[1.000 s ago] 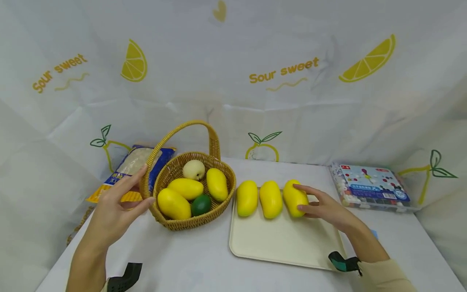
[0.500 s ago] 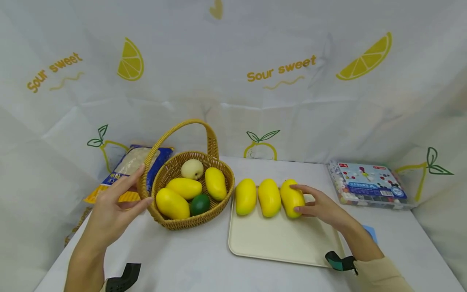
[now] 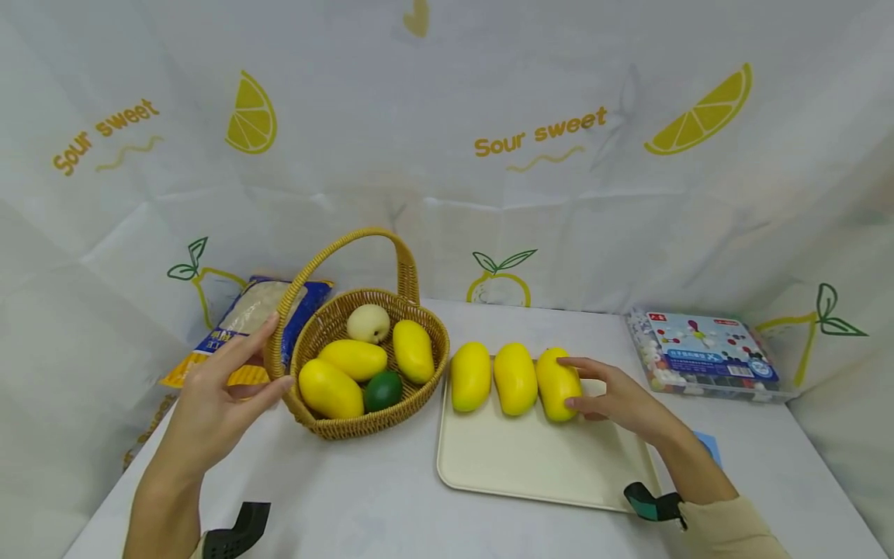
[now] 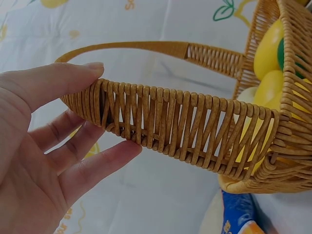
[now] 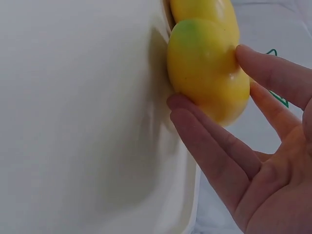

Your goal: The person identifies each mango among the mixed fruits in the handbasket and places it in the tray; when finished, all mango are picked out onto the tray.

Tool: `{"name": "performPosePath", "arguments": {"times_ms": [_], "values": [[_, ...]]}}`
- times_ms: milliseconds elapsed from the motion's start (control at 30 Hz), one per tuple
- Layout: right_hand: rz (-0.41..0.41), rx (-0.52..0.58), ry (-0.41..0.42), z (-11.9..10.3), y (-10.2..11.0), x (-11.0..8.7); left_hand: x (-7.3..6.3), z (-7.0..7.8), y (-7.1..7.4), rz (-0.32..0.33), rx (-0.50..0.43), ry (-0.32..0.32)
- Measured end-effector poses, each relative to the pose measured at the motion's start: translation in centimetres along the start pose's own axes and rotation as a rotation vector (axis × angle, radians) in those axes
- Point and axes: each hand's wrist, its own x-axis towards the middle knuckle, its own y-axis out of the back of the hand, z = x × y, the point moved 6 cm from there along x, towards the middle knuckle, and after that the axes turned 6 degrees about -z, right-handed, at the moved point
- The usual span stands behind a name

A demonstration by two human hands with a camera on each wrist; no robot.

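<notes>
My left hand (image 3: 209,396) pinches the side of the handle (image 3: 282,330) of a wicker basket (image 3: 363,428); in the left wrist view, the thumb lies on one face of the woven handle (image 4: 170,122) and the fingertips on its edge. Three yellow mangoes, a pale round fruit (image 3: 368,323) and a dark green oval fruit (image 3: 382,390) lie in the basket. At the right, my right hand (image 3: 621,404) holds a mango (image 3: 556,384) between thumb and fingers, at the far edge of a cream tray (image 3: 531,466). Two more mangoes, the middle one (image 3: 515,379) and the left one (image 3: 471,377), lie beside it.
A blue and yellow bag (image 3: 261,310) lies behind the basket. At the back right sits a clear plastic box (image 3: 712,357) with a printed label. A small blue item (image 3: 708,444) is partly hidden by the right forearm. White printed cloth (image 3: 447,194) hangs behind the table.
The mango at my right hand has shifted slightly toward me on the tray. The left hand keeps its hold on the basket handle, and the whole view has moved a little.
</notes>
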Motion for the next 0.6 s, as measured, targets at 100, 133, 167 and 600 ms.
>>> {"name": "performPosePath", "arguments": {"times_ms": [100,133,167,600], "values": [[0.008,-0.01,-0.016,0.06,0.04,-0.03,-0.01,-0.02,0.01,0.001,0.001,-0.003],[0.014,-0.01,-0.023,0.11,0.05,0.02,-0.02,-0.03,0.01,0.002,0.003,-0.004],[0.018,-0.012,-0.025,0.15,0.04,0.06,-0.02,-0.04,0.01,0.003,0.004,-0.004],[0.049,-0.023,-0.002,0.11,-0.22,0.07,0.03,-0.05,-0.01,0.001,0.009,-0.003]]}}
